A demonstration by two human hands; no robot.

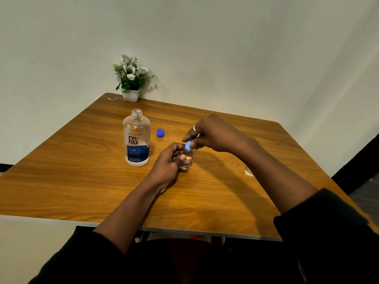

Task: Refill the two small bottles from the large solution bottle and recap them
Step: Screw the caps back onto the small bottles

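Nearest to me are my two dark sleeves (71,259), with bare forearms reaching forward over the wooden table (82,171).

The readable writing is on the large solution bottle (136,140). "BAUSCH+LOMB" runs in small capitals, "re-nu" sits below it in big dark letters, and "fresh" is in white on a deep blue band. The fine print under that is too small for me to read. This bottle is clear, stands upright left of centre and has an open, threaded neck. Its bright blue cap (160,132) lies on the table just to its right, apart from it.

The small bottle (187,158) is clear too, upright near the table's middle. It carries a white label with a red mark that I cannot read. The left grip (168,162) is curled round its body, thumb across the front. The right grip (213,133), with a ring (195,128) on one finger, comes from above and pinches the pale blue cap (189,144) sitting on the bottle's top. I cannot tell whether that cap is screwed down.

Off to the right lies a small pale object (248,172) that I cannot identify. A white pot of white flowers (130,95) stands at the far edge against the wall.
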